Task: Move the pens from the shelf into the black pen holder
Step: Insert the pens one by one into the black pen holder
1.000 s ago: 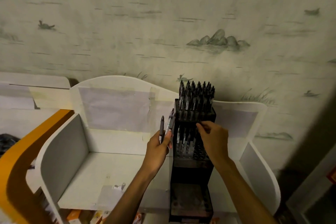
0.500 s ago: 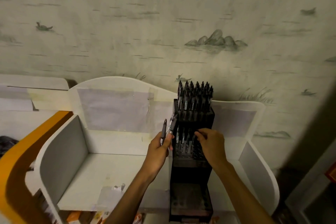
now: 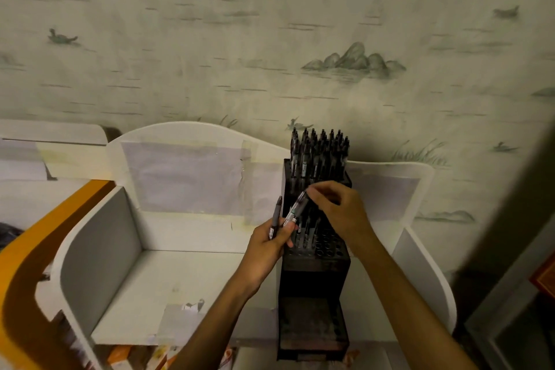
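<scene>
A tall black stepped pen holder [image 3: 315, 261] stands on the white shelf [image 3: 168, 288]. Its top tier is packed with several dark pens [image 3: 318, 153]; the middle tier holds a few pens and many bare holes. My left hand [image 3: 267, 246] grips two pens [image 3: 285, 216] upright beside the holder's left edge. My right hand [image 3: 339, 213] hovers over the middle tier, and its fingertips pinch the top of the tilted clear-barrelled pen [image 3: 297, 209] in the left hand.
The shelf has curved white side walls [image 3: 96, 246] and a taped paper on its back panel [image 3: 186, 177]. An orange curved edge [image 3: 27, 255] lies at the left. Patterned wallpaper rises behind. A dark vertical edge [image 3: 510, 219] stands at the right.
My right hand has lifted from the middle tier's holes and moved left to take the top of one pen held by my left hand. The left hand stays nearly still.
</scene>
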A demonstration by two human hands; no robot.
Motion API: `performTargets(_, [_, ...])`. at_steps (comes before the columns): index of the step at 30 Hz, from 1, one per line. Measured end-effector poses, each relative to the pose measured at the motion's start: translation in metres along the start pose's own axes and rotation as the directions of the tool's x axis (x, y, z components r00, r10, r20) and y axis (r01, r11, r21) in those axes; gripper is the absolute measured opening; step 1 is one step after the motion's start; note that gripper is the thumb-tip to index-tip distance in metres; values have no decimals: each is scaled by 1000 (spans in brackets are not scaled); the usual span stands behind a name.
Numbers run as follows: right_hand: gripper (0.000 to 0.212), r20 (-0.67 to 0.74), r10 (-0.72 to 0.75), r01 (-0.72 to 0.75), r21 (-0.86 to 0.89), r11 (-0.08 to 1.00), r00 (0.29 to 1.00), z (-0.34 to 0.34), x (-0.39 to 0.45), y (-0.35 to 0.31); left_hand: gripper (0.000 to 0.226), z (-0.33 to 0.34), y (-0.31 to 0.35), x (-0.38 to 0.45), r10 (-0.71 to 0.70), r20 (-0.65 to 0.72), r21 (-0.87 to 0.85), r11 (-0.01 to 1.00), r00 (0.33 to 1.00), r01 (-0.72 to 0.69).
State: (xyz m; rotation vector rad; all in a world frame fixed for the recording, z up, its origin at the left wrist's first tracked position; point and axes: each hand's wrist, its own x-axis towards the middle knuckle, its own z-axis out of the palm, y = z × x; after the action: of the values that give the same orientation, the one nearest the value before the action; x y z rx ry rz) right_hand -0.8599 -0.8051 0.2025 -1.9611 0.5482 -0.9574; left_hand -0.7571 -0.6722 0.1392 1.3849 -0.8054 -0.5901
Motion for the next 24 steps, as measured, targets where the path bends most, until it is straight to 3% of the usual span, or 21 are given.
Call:
performTargets(3, [7,153,33,-41,48,998,988,0,2,-4,27,1,0,0,1,34,12,1000,999,-2])
performTargets(6, [7,153,18,-33,98,995,988,0,0,1,29,0,-1,0,-7,33,42,999,999,5])
performTargets(12, [8,-71,78,-61,224,973,994,-2,7,3,25,0,-2,0,-38,44,33,999,998,36])
performTargets(17, [19,-301,158,-12,435,900,940,-20,15,2,27,-7,-6,0,-59,19,40,997,998,59])
performTargets(24, [7,-344,152,15,437,899,927,-38,17,9,24,-16,-13,2,-61,-77,85,994,995,67])
